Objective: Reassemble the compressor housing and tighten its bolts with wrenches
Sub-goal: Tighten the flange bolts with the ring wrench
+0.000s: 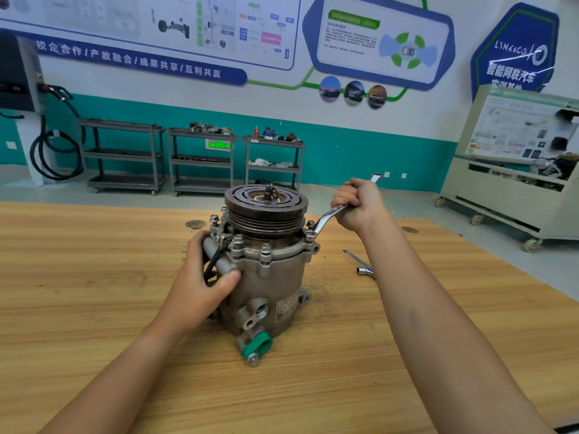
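Wooden bench (94, 308) under both hands carries the compressor (275, 277), upright between them. I read the step as bolt tightening. My left hand (203, 277) curls round the housing's side to steady it, and my right hand (360, 205) is fisted round a wrench (326, 219) whose ring sits on 1 flange bolt (310, 235) just below it. Next comes a firm swing, then the neighbouring bolts. Far-side bolts hide behind the pulley (266, 205), and this bolt looks seated, though I can't be sure.

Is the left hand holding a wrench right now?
No, the left hand grips the compressor housing, while the right hand holds the wrench.
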Demonstrator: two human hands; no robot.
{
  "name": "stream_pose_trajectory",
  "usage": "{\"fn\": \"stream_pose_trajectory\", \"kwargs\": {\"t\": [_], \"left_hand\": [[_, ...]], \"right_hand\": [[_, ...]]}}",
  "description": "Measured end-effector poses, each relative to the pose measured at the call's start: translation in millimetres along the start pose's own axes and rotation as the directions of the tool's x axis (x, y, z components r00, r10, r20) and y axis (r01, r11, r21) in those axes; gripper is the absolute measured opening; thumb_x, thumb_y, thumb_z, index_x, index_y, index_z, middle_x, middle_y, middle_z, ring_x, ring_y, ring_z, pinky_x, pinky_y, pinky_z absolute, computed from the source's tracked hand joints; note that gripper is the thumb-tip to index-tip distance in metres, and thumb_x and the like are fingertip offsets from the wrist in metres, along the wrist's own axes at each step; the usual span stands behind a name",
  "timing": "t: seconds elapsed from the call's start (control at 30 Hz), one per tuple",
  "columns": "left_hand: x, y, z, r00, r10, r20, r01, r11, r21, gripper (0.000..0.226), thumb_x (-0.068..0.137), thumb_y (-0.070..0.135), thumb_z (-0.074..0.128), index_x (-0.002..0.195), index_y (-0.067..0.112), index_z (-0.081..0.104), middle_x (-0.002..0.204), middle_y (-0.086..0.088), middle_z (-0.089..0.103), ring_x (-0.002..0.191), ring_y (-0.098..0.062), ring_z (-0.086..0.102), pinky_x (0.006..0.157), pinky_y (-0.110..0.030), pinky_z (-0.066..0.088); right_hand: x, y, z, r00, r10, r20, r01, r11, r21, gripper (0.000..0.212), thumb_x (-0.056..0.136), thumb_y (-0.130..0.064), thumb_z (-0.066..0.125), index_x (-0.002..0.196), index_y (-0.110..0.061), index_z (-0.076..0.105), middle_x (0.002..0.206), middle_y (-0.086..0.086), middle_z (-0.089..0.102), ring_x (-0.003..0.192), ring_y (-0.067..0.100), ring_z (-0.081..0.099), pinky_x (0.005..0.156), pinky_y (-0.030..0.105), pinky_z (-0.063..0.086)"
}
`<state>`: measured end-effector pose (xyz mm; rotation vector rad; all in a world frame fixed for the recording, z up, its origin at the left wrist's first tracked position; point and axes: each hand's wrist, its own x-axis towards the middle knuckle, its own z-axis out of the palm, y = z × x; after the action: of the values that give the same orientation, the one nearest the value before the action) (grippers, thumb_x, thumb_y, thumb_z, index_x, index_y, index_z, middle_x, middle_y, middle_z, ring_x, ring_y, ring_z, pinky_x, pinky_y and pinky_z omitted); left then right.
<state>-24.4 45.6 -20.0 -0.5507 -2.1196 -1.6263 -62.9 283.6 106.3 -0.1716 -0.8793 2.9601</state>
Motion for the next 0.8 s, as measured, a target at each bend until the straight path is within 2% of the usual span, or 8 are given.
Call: {"fn": "stream_pose_trajectory", "kwargs": {"t": [0.07, 0.17, 0.3, 0.4, 0.5, 0.6, 0.7, 0.8], "left_hand": [[0, 2, 0, 1.000, -0.008, 0.007, 0.008, 1.000, -0.007, 0.066, 0.069, 0.032, 0.059, 0.125, 0.035, 0.025, 0.112, 0.028, 0.042, 0.095, 0.029, 0.044, 0.066, 0.005, 0.037], [0, 3, 0, 1.000, -0.016, 0.006, 0.016, 1.000, -0.007, 0.066, 0.067, 0.033, 0.058, 0.124, 0.037, 0.025, 0.112, 0.028, 0.042, 0.094, 0.031, 0.042, 0.067, 0.006, 0.036], [0, 1, 1, 1.000, -0.018, 0.000, 0.018, 1.000, 0.010, 0.067, 0.067, 0.034, 0.057, 0.126, 0.035, 0.025, 0.111, 0.029, 0.041, 0.093, 0.030, 0.044, 0.067, 0.005, 0.037], [0, -1, 0, 1.000, -0.027, -0.007, 0.027, 1.000, 0.006, 0.074, 0.066, 0.037, 0.057, 0.133, 0.031, 0.026, 0.110, 0.031, 0.042, 0.097, 0.018, 0.047, 0.072, -0.004, 0.038], [1, 0, 1, 1.000, -0.029, -0.007, 0.029, 1.000, 0.009, 0.076, 0.065, 0.037, 0.057, 0.134, 0.028, 0.026, 0.110, 0.031, 0.042, 0.097, 0.017, 0.046, 0.072, -0.003, 0.037], [1, 0, 1, 0.999, -0.032, -0.008, 0.033, 0.999, 0.004, 0.077, 0.066, 0.038, 0.057, 0.136, 0.028, 0.026, 0.110, 0.032, 0.042, 0.096, 0.017, 0.046, 0.070, -0.003, 0.038], [0, 0, 1, 0.999, -0.036, -0.013, 0.036, 0.999, 0.019, 0.079, 0.065, 0.040, 0.057, 0.137, 0.027, 0.026, 0.110, 0.030, 0.043, 0.098, 0.006, 0.050, 0.072, -0.005, 0.038], [1, 0, 2, 0.999, -0.040, -0.006, 0.040, 0.999, -0.005, 0.082, 0.058, 0.051, 0.060, 0.131, 0.033, 0.027, 0.111, 0.026, 0.045, 0.100, 0.003, 0.051, 0.076, -0.006, 0.038]], "right_hand": [[-6, 0, -8, 0.997, -0.063, -0.047, 0.065, 0.997, 0.050, 0.039, 0.099, -0.016, 0.033, 0.061, -0.017, 0.030, 0.034, -0.007, 0.022, 0.023, 0.007, 0.019, 0.028, 0.014, 0.020], [-25, 4, -23, 0.968, -0.200, -0.148, 0.222, 0.964, 0.147, 0.035, 0.099, -0.013, 0.029, 0.064, -0.017, 0.028, 0.035, -0.007, 0.022, 0.025, 0.008, 0.019, 0.032, 0.013, 0.021], [-65, 20, -32, 0.833, -0.492, -0.255, 0.527, 0.845, 0.093, 0.028, 0.098, -0.012, 0.032, 0.070, -0.017, 0.031, 0.040, -0.007, 0.024, 0.032, 0.010, 0.025, 0.040, 0.012, 0.034], [-91, 38, -34, 0.723, -0.651, -0.230, 0.673, 0.739, 0.024, 0.028, 0.097, -0.016, 0.037, 0.070, -0.016, 0.035, 0.043, -0.006, 0.028, 0.037, 0.011, 0.031, 0.048, 0.018, 0.044], [-110, 57, -39, 0.612, -0.787, -0.073, 0.787, 0.615, -0.033, 0.031, 0.098, -0.013, 0.037, 0.067, -0.014, 0.042, 0.043, -0.005, 0.033, 0.041, 0.013, 0.038, 0.055, 0.023, 0.049], [-122, 76, -46, 0.457, -0.860, 0.226, 0.889, 0.436, -0.137, 0.030, 0.087, -0.015, 0.043, 0.065, -0.025, 0.060, 0.048, -0.008, 0.043, 0.049, 0.012, 0.045, 0.060, 0.024, 0.047], [-125, 95, -47, 0.246, -0.787, 0.566, 0.957, 0.105, -0.270, 0.026, 0.085, -0.019, 0.044, 0.079, -0.028, 0.068, 0.065, -0.016, 0.057, 0.061, 0.003, 0.051, 0.060, 0.019, 0.043], [-120, 113, -35, 0.044, -0.600, 0.798, 0.931, -0.264, -0.250, 0.025, 0.088, -0.020, 0.051, 0.072, -0.009, 0.067, 0.068, -0.003, 0.062, 0.063, 0.008, 0.051, 0.062, 0.023, 0.040]]}}
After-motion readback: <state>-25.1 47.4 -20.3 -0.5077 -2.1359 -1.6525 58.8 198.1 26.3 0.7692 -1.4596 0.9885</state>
